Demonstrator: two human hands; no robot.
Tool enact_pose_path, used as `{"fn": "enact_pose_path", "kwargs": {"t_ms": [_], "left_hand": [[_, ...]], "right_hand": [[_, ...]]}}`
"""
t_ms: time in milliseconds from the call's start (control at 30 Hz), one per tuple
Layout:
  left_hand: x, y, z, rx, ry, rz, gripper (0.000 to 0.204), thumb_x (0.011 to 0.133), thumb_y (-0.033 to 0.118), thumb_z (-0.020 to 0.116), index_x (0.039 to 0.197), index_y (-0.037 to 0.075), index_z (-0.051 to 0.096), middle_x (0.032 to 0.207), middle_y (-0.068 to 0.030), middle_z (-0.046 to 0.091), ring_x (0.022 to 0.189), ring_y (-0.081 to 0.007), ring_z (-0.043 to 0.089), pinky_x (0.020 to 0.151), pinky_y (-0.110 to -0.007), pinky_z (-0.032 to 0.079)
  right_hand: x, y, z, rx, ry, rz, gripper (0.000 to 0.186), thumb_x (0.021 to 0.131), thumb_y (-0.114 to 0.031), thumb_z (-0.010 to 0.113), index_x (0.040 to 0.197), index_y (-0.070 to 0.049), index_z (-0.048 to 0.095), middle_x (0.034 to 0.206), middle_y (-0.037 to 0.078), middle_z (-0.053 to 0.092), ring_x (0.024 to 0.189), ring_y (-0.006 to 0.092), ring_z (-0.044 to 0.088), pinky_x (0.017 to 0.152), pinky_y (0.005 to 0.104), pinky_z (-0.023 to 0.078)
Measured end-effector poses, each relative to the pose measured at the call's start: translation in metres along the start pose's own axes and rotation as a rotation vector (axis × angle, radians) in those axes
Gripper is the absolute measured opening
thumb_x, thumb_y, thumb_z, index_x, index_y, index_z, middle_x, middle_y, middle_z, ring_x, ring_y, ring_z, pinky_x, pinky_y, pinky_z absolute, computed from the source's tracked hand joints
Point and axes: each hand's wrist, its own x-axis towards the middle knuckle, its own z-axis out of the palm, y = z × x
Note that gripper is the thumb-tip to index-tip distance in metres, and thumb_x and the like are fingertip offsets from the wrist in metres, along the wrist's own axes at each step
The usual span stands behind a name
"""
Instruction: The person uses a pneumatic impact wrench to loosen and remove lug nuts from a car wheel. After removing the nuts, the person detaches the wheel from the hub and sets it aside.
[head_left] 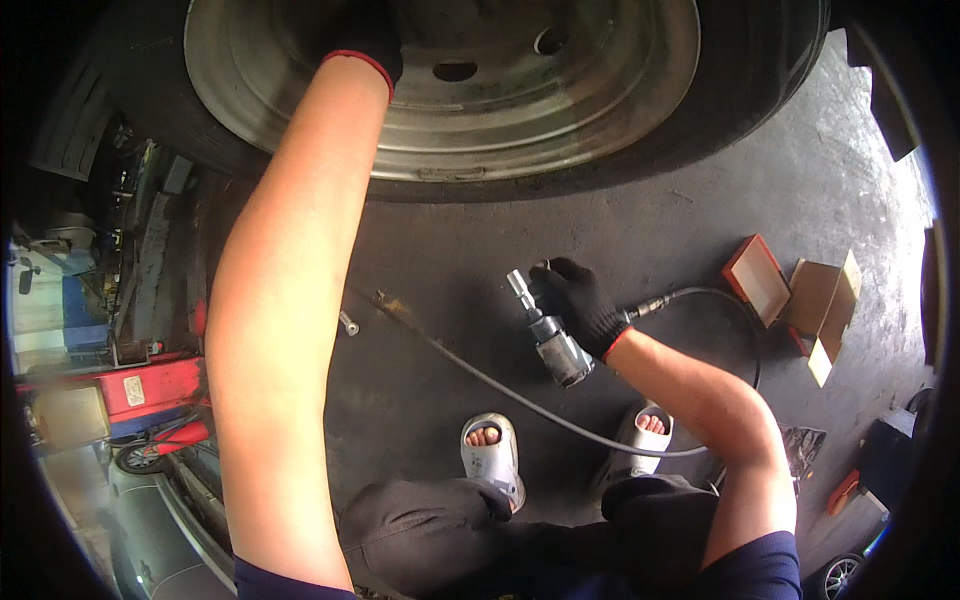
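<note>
My left hand (362, 42), in a black glove with a red cuff, reaches up against the grey steel rim (560, 90) of a large truck wheel; its fingers are mostly hidden at the top edge. My right hand (580, 300), also black-gloved, grips a silver pneumatic impact wrench (550, 335) low above the dark floor, its socket end pointing up-left. A black air hose (520, 400) runs from the tool across the floor past my feet in grey sandals (492, 455).
The black tyre (700, 140) fills the top. A small bolt (348, 323) lies on the floor left of the wrench. An orange-edged flat filter (757, 278) and open cardboard box (825, 305) lie at right. A red floor jack (150, 388) stands at left.
</note>
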Motion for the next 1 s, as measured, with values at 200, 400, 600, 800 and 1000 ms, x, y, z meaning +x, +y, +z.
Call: {"fn": "enact_pose_path", "kwargs": {"t_ms": [200,400,600,800,1000], "left_hand": [[-0.007,0.000,0.024,-0.029,0.254,0.041,0.062,0.079,0.023,0.082,0.137,0.006,0.068,0.137,-0.0244,0.068,0.131,-0.0357,0.063,0.111,-0.043,0.052],[0.032,-0.013,0.040,-0.078,0.313,0.256,0.050,0.108,0.034,0.043,0.144,0.007,0.065,0.147,-0.0193,0.064,0.133,-0.0337,0.061,0.114,-0.041,0.048],[0.039,-0.025,0.058,0.330,0.335,0.089,0.049,0.112,0.029,0.036,0.150,0.008,0.060,0.156,-0.0173,0.057,0.141,-0.0326,0.054,0.118,-0.041,0.044],[0.041,-0.022,0.050,-0.077,0.291,0.175,0.049,0.111,0.028,0.042,0.155,0.009,0.055,0.159,-0.0168,0.054,0.146,-0.0331,0.049,0.120,-0.042,0.042],[0.017,-0.029,0.040,0.225,0.265,0.122,0.055,0.103,0.030,0.055,0.154,0.008,0.055,0.157,-0.0174,0.055,0.145,-0.0323,0.051,0.120,-0.042,0.043]], "right_hand": [[0.006,0.002,-0.006,-0.093,-0.059,-0.068,0.034,0.103,-0.030,0.066,0.111,0.003,0.069,0.090,0.010,0.073,0.079,0.0150,0.068,0.074,0.0330,0.055],[0.011,0.018,-0.021,-0.151,0.004,-0.008,0.030,0.104,-0.025,0.063,0.117,0.001,0.071,0.098,0.015,0.075,0.086,0.0184,0.070,0.079,0.0351,0.055],[0.002,0.012,-0.037,-0.216,-0.030,-0.019,0.033,0.103,-0.031,0.068,0.119,-0.001,0.069,0.099,0.006,0.074,0.082,0.0132,0.066,0.075,0.0301,0.055],[0.010,0.025,-0.043,-0.400,-0.018,-0.097,0.033,0.103,-0.031,0.066,0.119,-0.002,0.070,0.098,0.012,0.074,0.085,0.0214,0.069,0.078,0.0350,0.055],[0.013,0.036,-0.047,-0.509,-0.018,-0.180,0.049,0.103,-0.043,0.062,0.121,0.002,0.071,0.114,0.030,0.073,0.109,0.0438,0.071,0.095,0.0444,0.053]]}}
